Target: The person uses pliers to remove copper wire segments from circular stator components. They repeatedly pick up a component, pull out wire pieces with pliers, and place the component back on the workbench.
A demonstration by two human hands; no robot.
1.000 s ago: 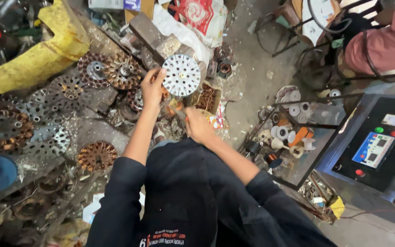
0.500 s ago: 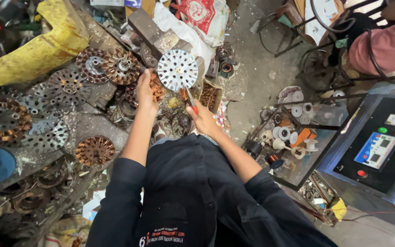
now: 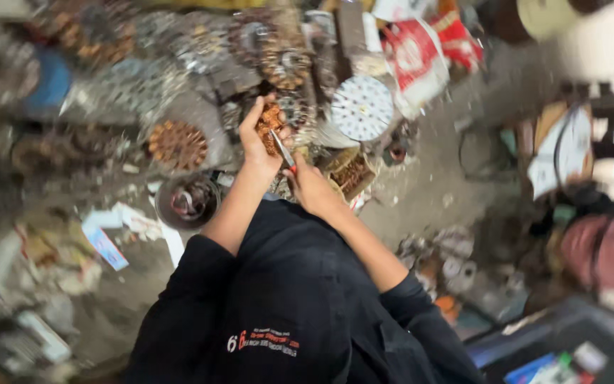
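Observation:
My left hand point(image 3: 257, 139) is raised and closed around a clump of copper wire point(image 3: 271, 121). Just below and right of it, my right hand point(image 3: 310, 186) grips a thin metal tool point(image 3: 283, 149) with a red handle, whose tip points up into the wire clump. A white round perforated disc point(image 3: 362, 108) lies to the right of both hands, touched by neither. The view is motion-blurred, so fine detail of the tool is unclear.
A copper-wound stator point(image 3: 177, 144) and a dark round bowl point(image 3: 187, 201) lie left of my arms among several motor parts. A red and white bag point(image 3: 421, 57) sits behind the disc. A person in a pink sleeve point(image 3: 598, 256) is at right, near a dark machine point(image 3: 556, 348).
The view has swung, so the pile now sits higher and further left. My hands have come down and away from the white disc, the left still gripping copper wire, the right still holding the tool.

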